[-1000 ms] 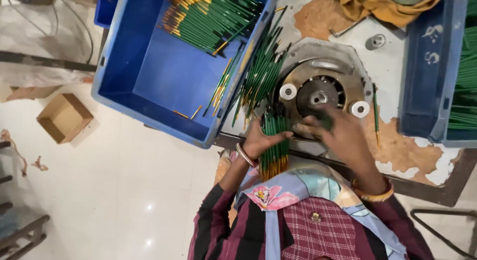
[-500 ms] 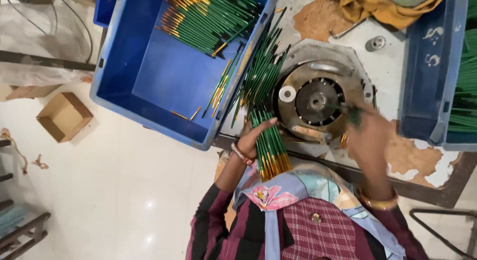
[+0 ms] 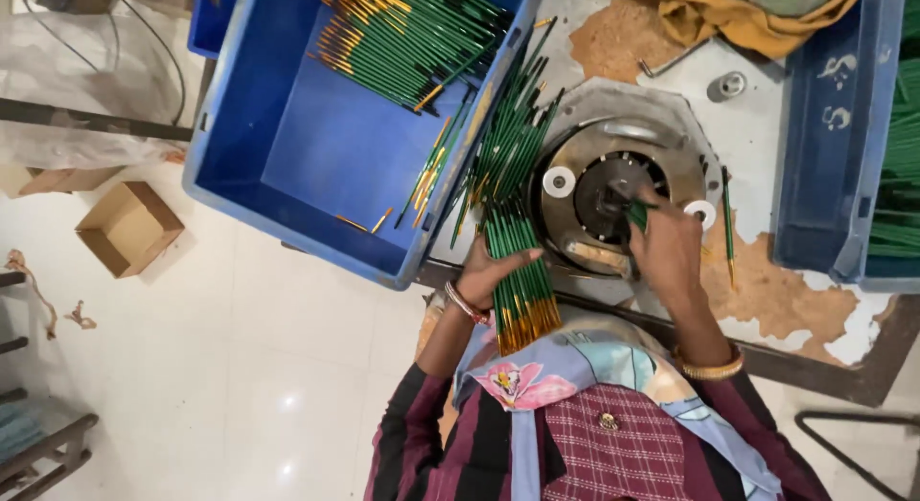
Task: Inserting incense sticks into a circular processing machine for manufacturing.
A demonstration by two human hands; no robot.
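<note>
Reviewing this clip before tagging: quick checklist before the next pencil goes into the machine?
1. Left hand holds the bundle of green pencils: ok.
2. Right hand has a pencil at the round machine head: ok.
3. Pencil seated straight in the head: cannot tell, fingers cover it.
4. Fingers off the centre hub: not ok, they are right at it.
5. Blue crate has room: ok.

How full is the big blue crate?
Mostly empty: the blue crate shows bare floor, green sticks heaped only in one corner.
</note>
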